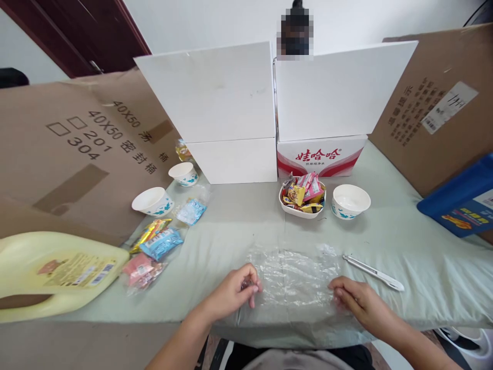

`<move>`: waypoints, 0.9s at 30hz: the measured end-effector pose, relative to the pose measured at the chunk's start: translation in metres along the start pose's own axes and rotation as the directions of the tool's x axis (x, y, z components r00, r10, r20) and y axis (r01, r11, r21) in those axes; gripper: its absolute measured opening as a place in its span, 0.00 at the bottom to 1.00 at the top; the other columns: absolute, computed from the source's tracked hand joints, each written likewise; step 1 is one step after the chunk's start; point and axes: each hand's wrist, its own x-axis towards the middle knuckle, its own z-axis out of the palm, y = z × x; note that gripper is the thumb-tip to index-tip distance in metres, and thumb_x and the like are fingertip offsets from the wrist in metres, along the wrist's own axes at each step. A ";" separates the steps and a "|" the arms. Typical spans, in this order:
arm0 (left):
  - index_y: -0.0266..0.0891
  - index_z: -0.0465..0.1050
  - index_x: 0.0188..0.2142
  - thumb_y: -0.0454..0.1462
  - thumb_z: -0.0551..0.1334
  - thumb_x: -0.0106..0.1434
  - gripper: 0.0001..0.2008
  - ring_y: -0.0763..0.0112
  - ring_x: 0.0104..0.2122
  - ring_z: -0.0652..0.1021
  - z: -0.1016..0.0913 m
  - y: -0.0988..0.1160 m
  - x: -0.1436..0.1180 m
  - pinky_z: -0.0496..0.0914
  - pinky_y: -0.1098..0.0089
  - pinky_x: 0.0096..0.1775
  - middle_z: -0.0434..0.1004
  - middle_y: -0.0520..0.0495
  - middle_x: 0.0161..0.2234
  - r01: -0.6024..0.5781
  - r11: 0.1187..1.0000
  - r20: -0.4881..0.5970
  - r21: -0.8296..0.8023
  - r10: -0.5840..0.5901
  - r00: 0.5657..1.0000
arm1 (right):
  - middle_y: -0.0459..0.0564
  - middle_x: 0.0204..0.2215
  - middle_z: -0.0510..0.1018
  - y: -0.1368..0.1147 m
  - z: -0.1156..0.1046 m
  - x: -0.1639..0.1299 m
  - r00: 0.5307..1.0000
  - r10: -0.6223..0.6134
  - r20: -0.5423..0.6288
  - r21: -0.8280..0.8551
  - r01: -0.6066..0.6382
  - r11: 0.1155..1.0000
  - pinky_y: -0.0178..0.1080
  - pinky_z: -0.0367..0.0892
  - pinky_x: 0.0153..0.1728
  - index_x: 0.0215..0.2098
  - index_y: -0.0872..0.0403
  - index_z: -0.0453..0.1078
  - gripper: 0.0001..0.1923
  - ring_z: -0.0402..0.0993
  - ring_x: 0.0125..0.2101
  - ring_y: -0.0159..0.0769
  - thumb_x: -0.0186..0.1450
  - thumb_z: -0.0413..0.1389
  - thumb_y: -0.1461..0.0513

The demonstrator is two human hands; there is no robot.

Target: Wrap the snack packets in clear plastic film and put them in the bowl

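Note:
A clear, crinkled plastic bag (pixel 295 277) lies spread near the table's front edge, between my two hands. My left hand (pixel 234 290) is at its left edge, fingers curled in and thumb bent toward them, closed on the film. On the opposite side my right hand (pixel 354 298) pinches the bag's right edge between thumb and fingers. A white utility knife (pixel 373 272) rests on the cloth just beyond my right hand. Behind the bag stands a white bowl (pixel 302 209) heaped with small wrapped snacks (pixel 304 191), beside a white paper bowl (pixel 351 199) with a blue pattern.
At left are two more paper bowls (pixel 154 201), several snack packets (pixel 159 244) and a yellow jug (pixel 65 272) lying over. White carton panels (pixel 227 97) stand at the back. Brown cardboard (pixel 69 154) flanks the left; a blue container (pixel 462 200) leans at right.

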 end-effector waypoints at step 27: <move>0.38 0.72 0.45 0.36 0.52 0.69 0.11 0.59 0.39 0.77 0.009 -0.004 0.059 0.71 0.61 0.42 0.76 0.40 0.40 0.160 0.516 -0.470 0.842 0.555 0.686 | 0.51 0.34 0.79 0.006 0.017 0.068 0.904 0.135 -0.405 -0.602 -0.375 0.705 0.37 0.59 0.26 0.41 0.53 0.63 0.11 0.78 0.31 0.40 0.73 0.41 0.60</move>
